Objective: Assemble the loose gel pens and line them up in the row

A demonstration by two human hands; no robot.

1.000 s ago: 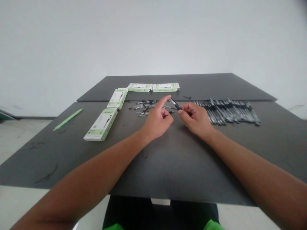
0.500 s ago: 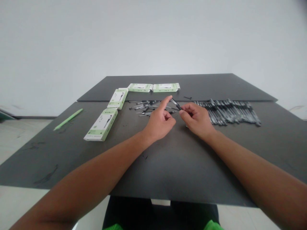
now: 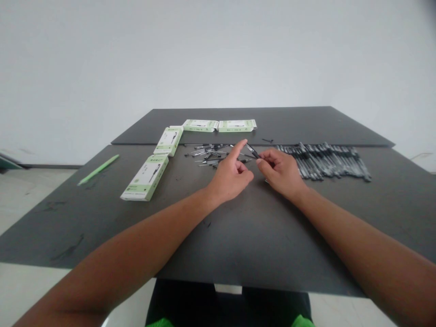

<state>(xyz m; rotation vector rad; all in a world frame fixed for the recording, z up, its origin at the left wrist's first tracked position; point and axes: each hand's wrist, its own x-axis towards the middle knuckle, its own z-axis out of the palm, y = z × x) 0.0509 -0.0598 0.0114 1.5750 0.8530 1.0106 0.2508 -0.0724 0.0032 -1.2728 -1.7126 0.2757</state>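
A clear pen with a black grip is pinched between the thumb and fingers of my right hand, over the middle of the dark table. My left hand is just left of it, its index finger stretched out to the pen's far end and its other fingers curled. Behind my left hand lie loose pen parts in a scattered heap. Right of my right hand, many black and clear pens lie side by side in a dense row.
Green and white boxes stand in an angled line: one near left, one behind it, two at the back. A green pen lies far left on the table. Small black bits lie near the table seam.
The view has shifted very slightly. Both hands keep nearly the same pose, with the left index finger still at the pen's end.
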